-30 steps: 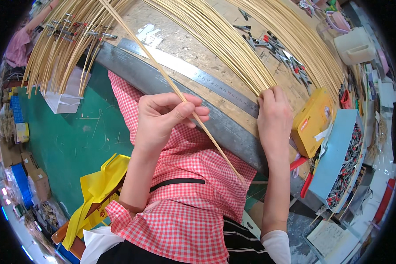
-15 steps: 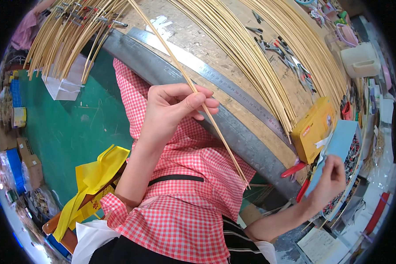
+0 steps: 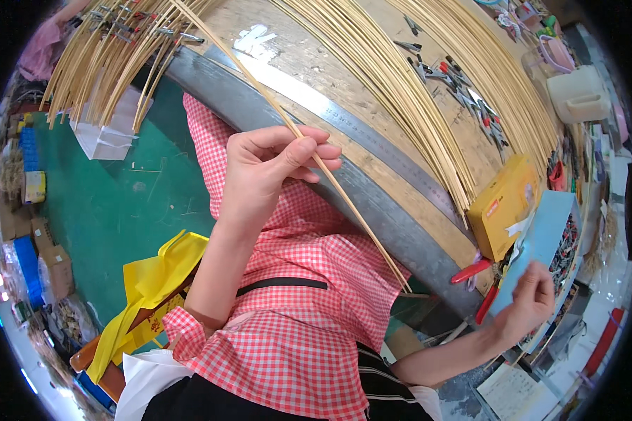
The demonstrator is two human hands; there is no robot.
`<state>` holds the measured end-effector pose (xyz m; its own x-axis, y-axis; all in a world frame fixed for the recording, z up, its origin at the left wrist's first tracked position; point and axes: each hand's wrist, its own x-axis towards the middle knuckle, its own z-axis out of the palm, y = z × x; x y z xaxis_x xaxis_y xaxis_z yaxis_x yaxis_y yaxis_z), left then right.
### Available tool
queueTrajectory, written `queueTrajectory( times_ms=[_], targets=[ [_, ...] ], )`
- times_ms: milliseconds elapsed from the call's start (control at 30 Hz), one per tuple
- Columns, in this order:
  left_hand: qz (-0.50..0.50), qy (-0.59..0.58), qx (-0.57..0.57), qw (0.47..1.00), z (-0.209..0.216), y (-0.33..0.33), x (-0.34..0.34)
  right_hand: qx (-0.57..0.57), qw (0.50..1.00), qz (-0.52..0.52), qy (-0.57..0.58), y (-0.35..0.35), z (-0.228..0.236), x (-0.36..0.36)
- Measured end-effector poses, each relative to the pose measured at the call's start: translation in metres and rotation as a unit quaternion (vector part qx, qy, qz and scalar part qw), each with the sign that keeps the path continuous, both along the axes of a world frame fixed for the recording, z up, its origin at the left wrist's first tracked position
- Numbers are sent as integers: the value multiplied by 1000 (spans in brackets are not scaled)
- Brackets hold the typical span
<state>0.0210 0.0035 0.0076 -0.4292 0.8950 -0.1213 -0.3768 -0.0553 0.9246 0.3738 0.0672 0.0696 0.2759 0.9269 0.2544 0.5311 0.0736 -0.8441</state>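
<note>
My left hand (image 3: 263,165) pinches a long thin bamboo strip (image 3: 354,210) between thumb and fingers. The strip slants from the far upper left down over my lap, its near end by the edge of my red checked apron (image 3: 288,326). On the right, my right hand (image 3: 529,305) is curled with its fingertips together, beside a light blue box (image 3: 548,224) full of small dark and red clips. Whatever those fingertips hold, if anything, is too small to make out. Red-handled pliers (image 3: 470,271) lie close by, next to a yellow box (image 3: 502,210).
A steel ruler (image 3: 330,112) lies along the wooden bench, behind a dark metal edge (image 3: 372,217). Bundles of bamboo strips (image 3: 372,77) and several clips (image 3: 463,91) rest on it. Clamped strips (image 3: 112,63) overhang at far left. A yellow cloth (image 3: 154,281) hangs beside my left arm.
My left hand and the strip have shifted slightly left, the strip's far end tilting left. My right hand has moved a little down, away from the blue box's near edge.
</note>
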Motion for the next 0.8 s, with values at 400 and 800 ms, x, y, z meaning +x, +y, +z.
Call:
queueTrajectory(
  times_ms=[400,800],
  targets=[
    [7,-10,26,1000,1,-4,0,-75,959,248,117,-25,-31,-86],
    [20,-59,51,997,1,-6,-5,-216,916,335,45,-30,-52,-95]
  ],
)
